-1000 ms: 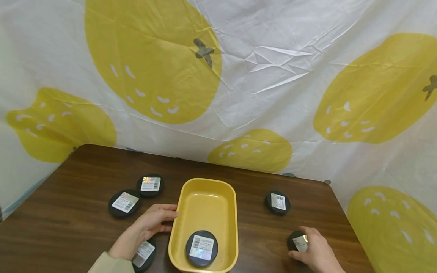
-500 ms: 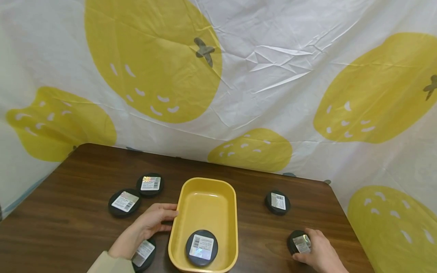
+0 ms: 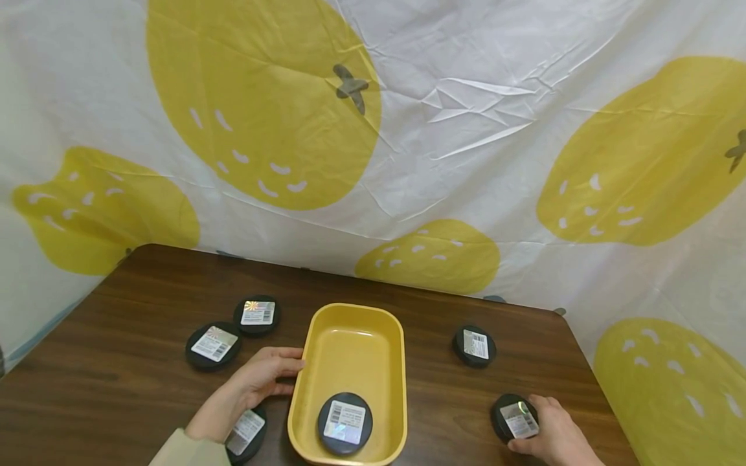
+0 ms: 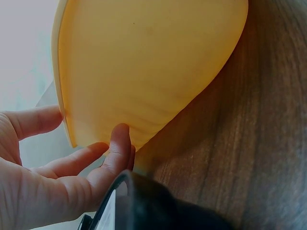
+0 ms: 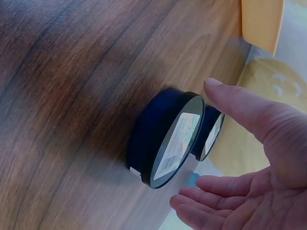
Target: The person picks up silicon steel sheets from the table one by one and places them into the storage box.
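A yellow rectangular tray (image 3: 355, 349) stands in the middle of the table, with a round black container (image 3: 344, 435) inside near its close end, label up. My left hand (image 3: 265, 378) rests against the tray's left side, fingers extended; the left wrist view shows the fingertips (image 4: 120, 134) at its outer wall. To the right, my right hand (image 3: 553, 430) is beside another flat black container (image 3: 514, 417) with a shiny label. In the right wrist view the thumb and fingers are spread around that container (image 5: 168, 139), with a gap showing.
Two black containers (image 3: 213, 346) lie left of the tray. One more (image 3: 246, 435) is partly hidden under my left forearm. Another (image 3: 474, 345) sits further back on the right. The brown wooden table (image 3: 146, 304) ends at a lemon-print curtain (image 3: 454, 162).
My right hand has drawn back slightly to the right, uncovering more of the container's label. The left hand and the tray stay where they were.
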